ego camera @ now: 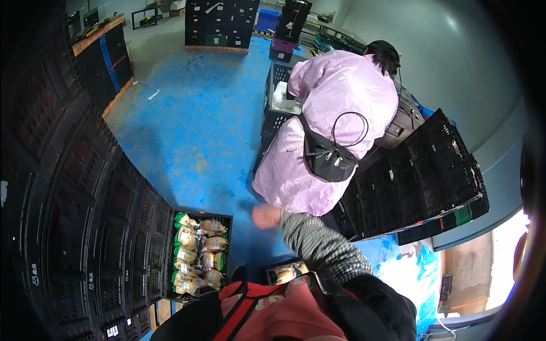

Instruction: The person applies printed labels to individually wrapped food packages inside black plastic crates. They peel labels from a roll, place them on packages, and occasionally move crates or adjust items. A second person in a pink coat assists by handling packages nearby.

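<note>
My right hand (267,216), blurred, is held out over the blue floor, beside the pink smock of a co-worker; nothing shows in it, but its fingers are unclear. A checked sleeve covers that forearm. My left hand is out of view. Low at the left, a black plastic crate (230,238) holds several bagged pale produce items (186,254) in clear and green packaging. Another black crate (269,276) with similar bags (285,275) is partly hidden by my body.
The co-worker (341,98), back turned, leans over a grey crate (277,73). Tall black crate stacks (102,204) line the left. More black crates (409,174) stand at the right, and a stack on a pallet (222,23) stands ahead. White scrap (154,94) lies on the blue floor.
</note>
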Tool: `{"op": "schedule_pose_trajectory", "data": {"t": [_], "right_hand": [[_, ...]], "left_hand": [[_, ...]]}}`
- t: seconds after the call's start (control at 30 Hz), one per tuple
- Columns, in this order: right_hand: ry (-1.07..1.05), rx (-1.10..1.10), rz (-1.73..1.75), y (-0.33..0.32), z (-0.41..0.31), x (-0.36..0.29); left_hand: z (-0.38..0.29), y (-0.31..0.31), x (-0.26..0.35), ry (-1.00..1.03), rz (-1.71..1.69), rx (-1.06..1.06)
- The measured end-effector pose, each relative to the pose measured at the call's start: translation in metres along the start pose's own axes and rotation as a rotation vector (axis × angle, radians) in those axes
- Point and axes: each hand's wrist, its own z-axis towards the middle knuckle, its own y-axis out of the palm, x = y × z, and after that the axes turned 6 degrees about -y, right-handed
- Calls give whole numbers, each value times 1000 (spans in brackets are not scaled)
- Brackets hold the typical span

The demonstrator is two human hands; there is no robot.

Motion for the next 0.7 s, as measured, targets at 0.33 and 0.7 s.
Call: {"op": "schedule_pose_trajectory", "data": {"t": [0.33, 0.7], "right_hand": [[437, 396, -157, -60, -192, 233], [465, 593, -319, -34, -253, 259]], "left_hand": [[-35, -11, 29, 49, 84, 70], [12, -97, 231, 395, 42, 119]]}}
